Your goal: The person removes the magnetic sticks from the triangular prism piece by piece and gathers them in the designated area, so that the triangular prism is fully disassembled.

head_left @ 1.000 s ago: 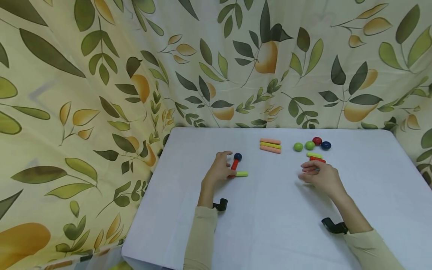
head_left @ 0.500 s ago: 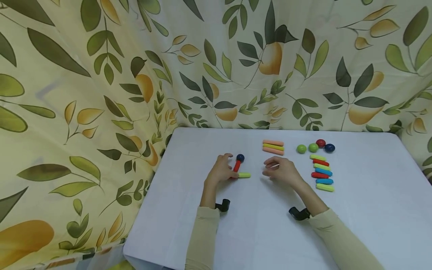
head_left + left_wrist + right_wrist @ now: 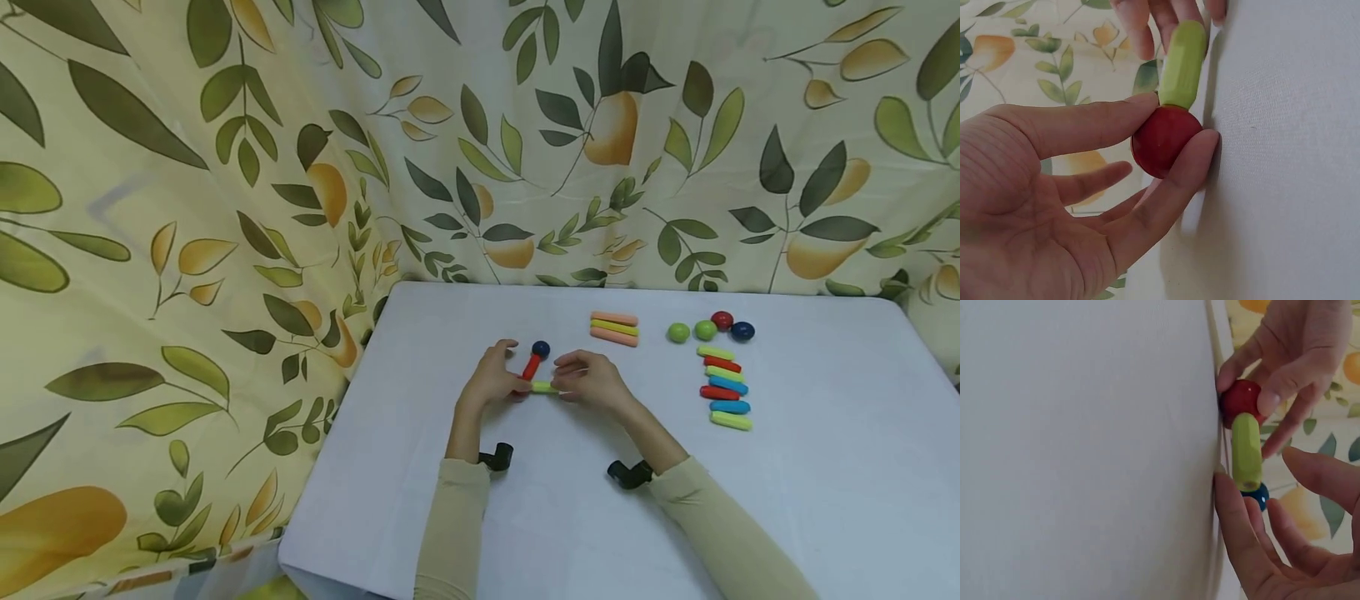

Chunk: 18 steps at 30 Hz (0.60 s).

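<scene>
My left hand point(image 3: 489, 382) pinches a red ball point(image 3: 1163, 142) between thumb and finger, low over the table. From this ball a light green stick point(image 3: 543, 387) points right and a red stick point(image 3: 531, 367) points away, tipped by a dark blue ball point(image 3: 541, 349). Around the free end of the green stick is my right hand point(image 3: 596, 383). Its thumb and fingers are spread and look apart from the stick in the right wrist view. The red ball is mostly hidden by my left hand in the head view.
Three sticks, two salmon and one yellow point(image 3: 614, 328), lie at the table's back. Further right are two green balls point(image 3: 705, 330), a red ball point(image 3: 722, 320) and a dark blue ball point(image 3: 742, 332). In front runs a column of several green, red and blue sticks point(image 3: 724, 382).
My right hand has moved left from the column of sticks to the green stick's free end, uncovering the column. The left hand keeps its hold on the red ball.
</scene>
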Motion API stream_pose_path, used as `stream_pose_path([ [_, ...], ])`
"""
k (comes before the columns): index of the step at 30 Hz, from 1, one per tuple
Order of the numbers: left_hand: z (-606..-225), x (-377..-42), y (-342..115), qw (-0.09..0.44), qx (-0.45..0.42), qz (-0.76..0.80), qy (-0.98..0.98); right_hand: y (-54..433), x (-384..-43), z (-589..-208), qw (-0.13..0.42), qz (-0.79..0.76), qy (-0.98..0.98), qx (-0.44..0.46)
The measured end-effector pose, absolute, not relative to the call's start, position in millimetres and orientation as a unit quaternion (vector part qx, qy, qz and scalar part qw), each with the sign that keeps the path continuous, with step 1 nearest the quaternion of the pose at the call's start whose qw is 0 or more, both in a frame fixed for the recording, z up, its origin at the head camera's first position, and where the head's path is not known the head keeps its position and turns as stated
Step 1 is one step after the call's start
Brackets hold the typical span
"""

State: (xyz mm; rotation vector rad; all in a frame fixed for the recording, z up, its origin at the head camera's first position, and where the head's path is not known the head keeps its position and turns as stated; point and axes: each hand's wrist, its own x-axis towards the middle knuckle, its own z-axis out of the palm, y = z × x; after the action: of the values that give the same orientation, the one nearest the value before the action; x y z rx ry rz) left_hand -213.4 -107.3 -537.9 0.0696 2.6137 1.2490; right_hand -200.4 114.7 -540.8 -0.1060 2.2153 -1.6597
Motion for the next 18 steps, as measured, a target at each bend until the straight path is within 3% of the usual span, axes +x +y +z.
stream_pose_path([
  [18,-536,-212,-103,0.115,-0.015,0.444,0.888,111,-204,-556,0.172,-0.636,0.752,0.011],
])
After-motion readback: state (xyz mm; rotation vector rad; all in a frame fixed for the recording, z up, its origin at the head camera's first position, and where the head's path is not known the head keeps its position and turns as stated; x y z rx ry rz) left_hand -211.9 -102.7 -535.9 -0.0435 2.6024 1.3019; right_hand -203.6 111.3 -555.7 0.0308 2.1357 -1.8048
